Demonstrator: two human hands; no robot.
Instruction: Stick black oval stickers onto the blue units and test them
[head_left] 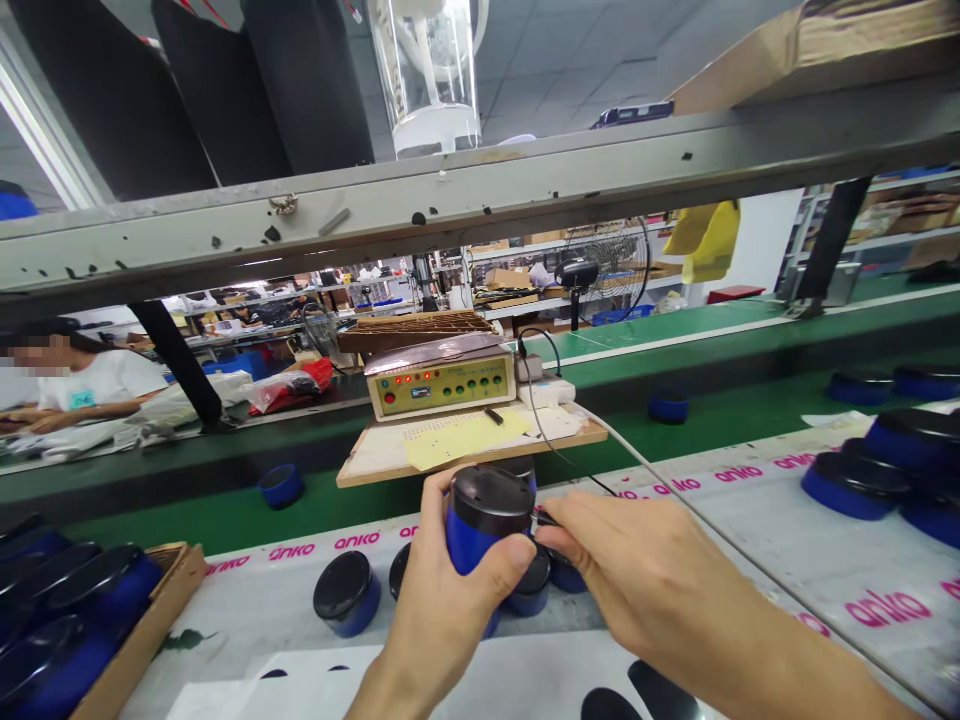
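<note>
My left hand point(457, 590) is wrapped round a blue round device with a black top point(491, 500), held tilted above the bench. My right hand point(637, 560) pinches a small black cable plug point(546, 518), its metal tip against the device's right side. Whether the tip sits inside a socket cannot be made out. Under and beside my hands stand several like devices, among them one blue-and-black device point(346, 592) to the left. Black oval pieces point(611, 703) lie on a white sheet point(525, 665) at the front.
Ahead, a tester box with lit red lights point(439, 380) rests on a wooden board point(375, 450). A green conveyor belt point(337, 510) runs behind. At left is a carton point(142, 640) of devices; more devices point(855, 485) stack at right. A metal shelf point(450, 190) crosses overhead. A person point(97, 380) sits far left.
</note>
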